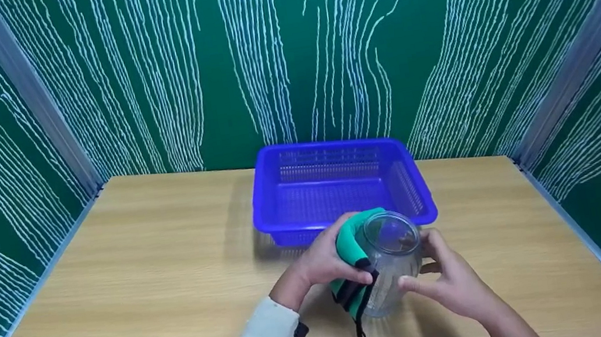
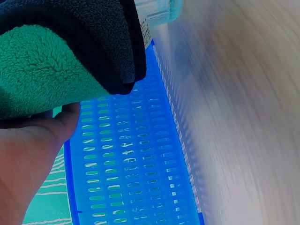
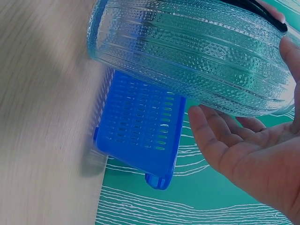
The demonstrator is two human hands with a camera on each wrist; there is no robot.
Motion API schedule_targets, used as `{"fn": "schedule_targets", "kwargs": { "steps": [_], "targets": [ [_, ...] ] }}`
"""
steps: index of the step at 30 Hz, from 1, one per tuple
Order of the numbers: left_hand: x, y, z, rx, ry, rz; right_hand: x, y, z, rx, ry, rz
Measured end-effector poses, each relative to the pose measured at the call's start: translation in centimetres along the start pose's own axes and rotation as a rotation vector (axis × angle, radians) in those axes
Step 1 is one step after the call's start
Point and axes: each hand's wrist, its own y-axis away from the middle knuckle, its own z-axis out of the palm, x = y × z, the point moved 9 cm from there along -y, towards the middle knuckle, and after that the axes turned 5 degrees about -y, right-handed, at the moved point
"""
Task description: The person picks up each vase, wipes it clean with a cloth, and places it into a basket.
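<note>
A clear ribbed glass jar (image 1: 392,273) with an open mouth is upright, slightly tilted, in front of the basket. I cannot tell whether its base touches the table. My left hand (image 1: 328,258) grips a folded green and black cloth (image 1: 351,243) against the jar's left side, and a black loop hangs from the cloth. In the left wrist view the fluffy cloth (image 2: 47,65) hides most of the fingers. On the other side, my right hand (image 1: 451,276) holds the jar between thumb and curved fingers. The right wrist view shows the jar's textured glass (image 3: 197,56) above the right fingers (image 3: 206,131).
Just behind the jar stands a blue plastic basket (image 1: 261,203) with slotted walls. It rests on a light wooden table (image 1: 146,284). Green panels (image 1: 420,16) with white wavy lines enclose the table at the back and both sides.
</note>
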Motion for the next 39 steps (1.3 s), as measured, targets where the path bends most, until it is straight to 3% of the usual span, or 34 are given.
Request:
{"fn": "schedule_targets", "kwargs": {
  "steps": [10, 18, 25, 34, 39],
  "targets": [
    [1.5, 1.4, 0.0, 0.001, -0.044, -0.022, 0.0, 0.0, 0.0, -0.003, -0.001, 0.003],
    [0.0, 2.0, 0.3, -0.004, -0.102, -0.141, 0.4, 0.0, 0.1, 0.001, 0.005, 0.028],
    [-4.1, 1.8, 1.1, -0.048, -0.257, -0.176, 0.5, -0.1, 0.1, 0.002, 0.007, 0.023],
    [-5.0, 2.2, 1.5, -0.100, -0.376, -0.225, 0.4, -0.1, 0.0, -0.004, 0.003, 0.014],
    [-5.3, 2.5, 1.2, -0.098, -0.502, -0.281, 0.4, -0.1, 0.0, -0.021, 0.002, 0.017]
  ]
}}
